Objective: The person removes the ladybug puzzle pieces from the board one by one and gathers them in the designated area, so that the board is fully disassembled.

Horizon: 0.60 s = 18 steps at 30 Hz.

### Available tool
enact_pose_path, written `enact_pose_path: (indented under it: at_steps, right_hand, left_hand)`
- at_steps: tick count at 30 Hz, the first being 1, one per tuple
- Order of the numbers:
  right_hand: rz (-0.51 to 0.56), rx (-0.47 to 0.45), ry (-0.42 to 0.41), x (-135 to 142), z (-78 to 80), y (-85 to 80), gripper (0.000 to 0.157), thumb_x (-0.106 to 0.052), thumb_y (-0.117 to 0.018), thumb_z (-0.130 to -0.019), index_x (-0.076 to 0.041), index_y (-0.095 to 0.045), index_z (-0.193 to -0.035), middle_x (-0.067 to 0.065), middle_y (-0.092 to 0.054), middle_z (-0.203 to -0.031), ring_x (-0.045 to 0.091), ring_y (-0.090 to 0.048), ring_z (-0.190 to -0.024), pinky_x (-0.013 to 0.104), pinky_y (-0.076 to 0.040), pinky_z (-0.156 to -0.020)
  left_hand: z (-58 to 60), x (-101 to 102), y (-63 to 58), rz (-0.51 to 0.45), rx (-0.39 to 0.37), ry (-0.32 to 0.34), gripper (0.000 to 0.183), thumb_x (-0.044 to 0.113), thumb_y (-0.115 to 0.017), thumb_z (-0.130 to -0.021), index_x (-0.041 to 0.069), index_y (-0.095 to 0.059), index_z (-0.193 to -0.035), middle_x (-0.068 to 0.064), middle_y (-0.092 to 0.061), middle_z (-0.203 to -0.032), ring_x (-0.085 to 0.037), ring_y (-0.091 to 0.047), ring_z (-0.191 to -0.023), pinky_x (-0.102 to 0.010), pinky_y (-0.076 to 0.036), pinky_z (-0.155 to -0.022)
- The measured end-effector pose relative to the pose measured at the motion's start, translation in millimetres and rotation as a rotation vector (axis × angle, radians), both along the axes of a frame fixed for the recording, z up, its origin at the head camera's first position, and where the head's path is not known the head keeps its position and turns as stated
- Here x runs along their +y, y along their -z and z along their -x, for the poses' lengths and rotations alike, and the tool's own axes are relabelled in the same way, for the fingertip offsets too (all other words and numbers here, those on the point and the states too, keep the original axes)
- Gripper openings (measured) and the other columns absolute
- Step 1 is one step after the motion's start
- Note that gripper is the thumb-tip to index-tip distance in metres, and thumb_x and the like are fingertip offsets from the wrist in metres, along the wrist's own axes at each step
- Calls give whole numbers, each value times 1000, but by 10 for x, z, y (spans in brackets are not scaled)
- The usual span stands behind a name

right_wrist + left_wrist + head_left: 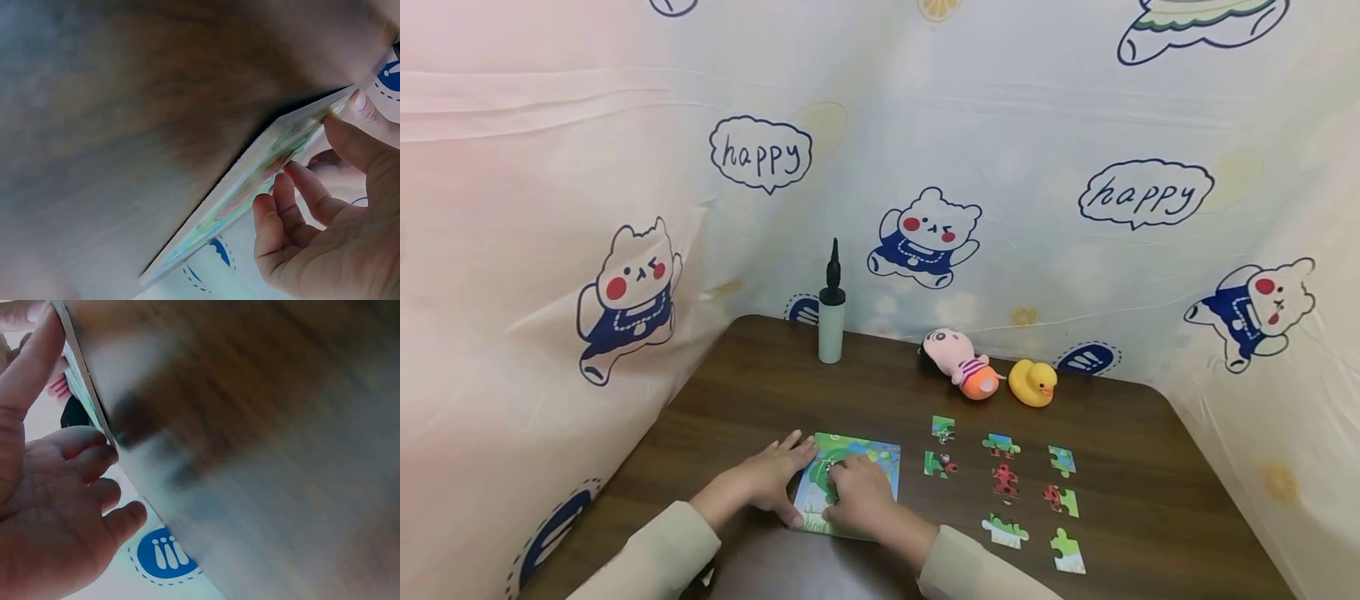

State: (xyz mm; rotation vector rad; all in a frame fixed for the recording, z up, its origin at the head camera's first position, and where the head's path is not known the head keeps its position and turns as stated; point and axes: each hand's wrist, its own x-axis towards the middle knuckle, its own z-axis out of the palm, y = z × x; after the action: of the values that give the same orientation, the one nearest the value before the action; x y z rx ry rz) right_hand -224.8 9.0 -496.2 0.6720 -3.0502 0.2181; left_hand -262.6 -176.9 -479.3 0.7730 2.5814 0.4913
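A square picture puzzle board (pixel 883 462), green and blue, lies flat on the table. My left hand (pixel 772 475) spreads along its left side, thumb at the near left corner, other fingers toward the far left corner. In the left wrist view that hand (pixel 56 500) shows an empty palm beside the board's edge. My right hand (pixel 861 496) is over the board's middle, thumb and index fingertips touching its surface a little apart. In the right wrist view, the right hand's (pixel 319 231) other fingers are bent; whether a puzzle piece is under the fingertips is hidden.
Loose puzzle pieces lie right of the board in rough columns, among them a red ladybug piece (pixel 1004 481) and a green corner piece (pixel 1067 552). Behind stand a hand pump (pixel 831 329), a plush doll (pixel 958 360) and a yellow rubber duck (pixel 1032 383). A printed curtain (pixel 1015 117) surrounds the table.
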Motion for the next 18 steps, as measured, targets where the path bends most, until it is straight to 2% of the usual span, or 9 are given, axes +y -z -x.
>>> enact_pose_path:
  at_steps: [6, 10, 14, 18]
  right_hand:
    - [29, 16, -21, 77, 10, -16, 32, -43, -80, -67, -18, -63, -81, -7, -51, -83, 12, -47, -80, 29, -41, -70]
    - [53, 81, -43, 312, -29, -93, 29, -45, -76, -68, -21, -60, -73, -10, -48, -76, 9, -44, -73, 25, -38, -64]
    - [91, 105, -15, 721, -86, -249, 28, -42, -74, -70, -18, -69, -82, -8, -53, -80, 12, -46, -76, 27, -37, -64]
    - [111, 60, 62, 1153, -159, -315, 35, -41, -76, -71, -14, -72, -94, -6, -55, -84, 14, -46, -78, 31, -37, -65]
  left_hand:
    - [-9, 32, -8, 32, -12, -27, 109, 45, -85, -58, 9, -33, -147, -7, -21, -156, -34, -7, -144, -62, -20, -106]
    - [-5, 70, 1, 36, -24, -22, 109, 46, -85, -58, 10, -32, -147, -6, -21, -156, -33, -6, -144, -61, -18, -107]
    - [18, 80, -4, 31, -29, -28, 109, 45, -85, -58, 11, -33, -147, -6, -21, -156, -32, -6, -144, -60, -15, -108]
    - [36, 48, -21, 37, -31, -43, 109, 44, -86, -57, 11, -33, -147, -6, -21, -156, -33, -6, -144, -63, -15, -107]
